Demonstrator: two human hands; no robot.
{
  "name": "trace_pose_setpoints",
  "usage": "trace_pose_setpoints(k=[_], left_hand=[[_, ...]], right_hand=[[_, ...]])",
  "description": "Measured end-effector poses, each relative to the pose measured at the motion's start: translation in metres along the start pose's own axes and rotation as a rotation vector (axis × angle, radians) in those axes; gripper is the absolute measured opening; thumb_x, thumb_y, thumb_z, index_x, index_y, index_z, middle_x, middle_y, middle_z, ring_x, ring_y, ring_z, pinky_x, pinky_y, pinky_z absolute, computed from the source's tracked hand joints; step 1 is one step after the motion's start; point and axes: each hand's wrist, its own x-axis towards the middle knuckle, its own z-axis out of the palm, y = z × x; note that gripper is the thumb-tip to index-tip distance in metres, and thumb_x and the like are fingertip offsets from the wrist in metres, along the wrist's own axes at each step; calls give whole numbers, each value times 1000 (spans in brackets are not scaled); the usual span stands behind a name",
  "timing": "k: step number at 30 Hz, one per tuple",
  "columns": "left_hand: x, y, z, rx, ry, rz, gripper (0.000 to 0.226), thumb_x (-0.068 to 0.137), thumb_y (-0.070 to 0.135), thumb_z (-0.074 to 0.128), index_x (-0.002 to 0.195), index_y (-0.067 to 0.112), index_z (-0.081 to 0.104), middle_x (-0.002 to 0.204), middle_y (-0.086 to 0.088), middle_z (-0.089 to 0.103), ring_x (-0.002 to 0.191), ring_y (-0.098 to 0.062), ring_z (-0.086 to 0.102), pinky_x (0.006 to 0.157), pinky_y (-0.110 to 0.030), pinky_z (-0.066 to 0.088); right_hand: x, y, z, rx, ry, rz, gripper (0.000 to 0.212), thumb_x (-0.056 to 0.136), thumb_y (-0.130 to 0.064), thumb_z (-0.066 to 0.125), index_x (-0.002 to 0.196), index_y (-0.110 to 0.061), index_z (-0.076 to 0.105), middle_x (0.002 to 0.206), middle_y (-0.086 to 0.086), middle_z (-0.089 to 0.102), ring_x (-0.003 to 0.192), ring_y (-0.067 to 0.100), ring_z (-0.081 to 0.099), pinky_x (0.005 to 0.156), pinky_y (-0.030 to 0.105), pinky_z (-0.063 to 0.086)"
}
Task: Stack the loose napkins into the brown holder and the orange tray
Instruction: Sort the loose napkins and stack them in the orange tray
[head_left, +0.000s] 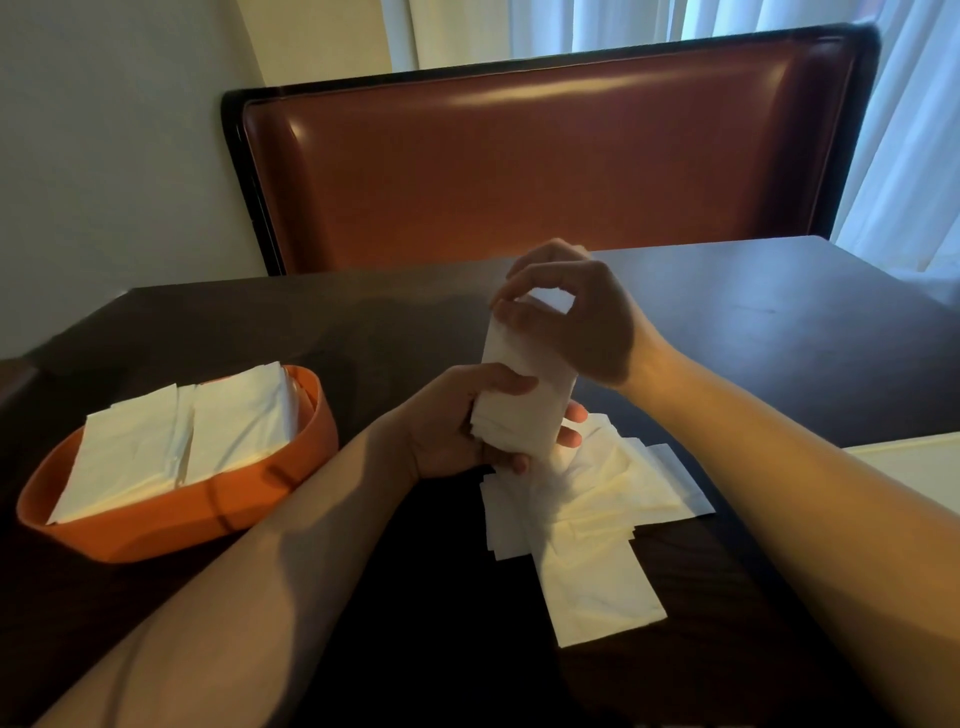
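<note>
A small stack of white napkins (524, 395) stands upright above the middle of the dark table. My left hand (457, 421) grips its lower end, thumb in front and fingers behind. My right hand (576, 322) pinches its top edge between thumb and fingertips. Under my hands several loose napkins (587, 525) lie spread on the table. The orange tray (171, 519) sits at the left and holds two piles of napkins (182, 441) side by side. No brown holder shows in this view.
The dark table (779, 332) reaches back to a brown leather seat back (545, 156). White curtains (909, 130) hang at the right. A pale flat edge (914, 457) shows at the right border, behind my right forearm.
</note>
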Motion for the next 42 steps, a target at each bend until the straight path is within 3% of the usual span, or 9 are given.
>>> trace_pose_setpoints(k=[4,10,12,16,20,26,30,35,42], left_hand=[[1,-1,-2,-10,-46,7,67,66,41,82,122,14,57,112,-12,69,101,-27,68,62,-30,56],[2,-2,-4,-57,-83,31,50,76,41,74,118,14,67,113,-15,68,99,-29,67,64,-32,54],[2,-2,-4,-68,-100,26,50,76,42,75,118,15,68,113,-15,67,100,-29,67,64,-32,54],[2,-2,-4,-62,-99,25,55,72,44,78,117,15,67,111,-14,68,98,-28,67,63,-31,54],[2,-1,-4,-30,-82,24,69,67,46,80,123,15,55,108,-11,69,96,-24,67,63,-29,55],[2,1,-3,5,-54,25,74,62,44,83,122,14,51,104,-9,68,92,-21,67,61,-28,53],[0,1,-2,4,-56,33,64,69,40,79,121,14,53,105,-8,68,93,-21,66,61,-28,51],[0,2,3,78,66,23,24,93,20,50,115,13,58,99,-5,71,87,-18,68,57,-25,50],[0,3,8,128,44,-30,31,86,19,52,116,14,55,93,-3,71,83,-16,68,58,-25,51]], right_hand=[[2,-7,-3,-36,14,-38,13,93,-21,66,98,-17,78,108,-9,58,102,5,47,81,9,42],[4,-20,-10,34,-122,57,16,95,-15,61,90,-25,73,89,-14,64,82,-3,59,68,5,45],[5,-21,-10,34,-95,69,17,95,-13,59,91,-22,73,87,-11,65,79,-2,61,68,6,49],[6,-20,-10,-18,-60,69,15,95,-15,60,94,-19,75,92,-12,62,79,-3,55,66,3,42],[9,-21,-13,22,18,41,16,94,-14,61,96,-16,77,93,-12,63,82,-7,57,67,4,43],[10,-26,-18,76,27,30,19,96,-11,59,98,-23,73,92,-11,66,80,-10,61,70,6,49],[10,-27,-17,139,75,70,21,97,-9,55,92,-23,71,87,-12,67,78,-8,64,69,10,53],[10,-16,-12,89,90,152,24,98,-10,54,90,-26,70,84,-16,66,75,-10,63,66,7,51],[11,-14,-19,284,143,369,30,96,-12,60,72,-25,71,72,-14,68,61,-8,62,59,12,52]])
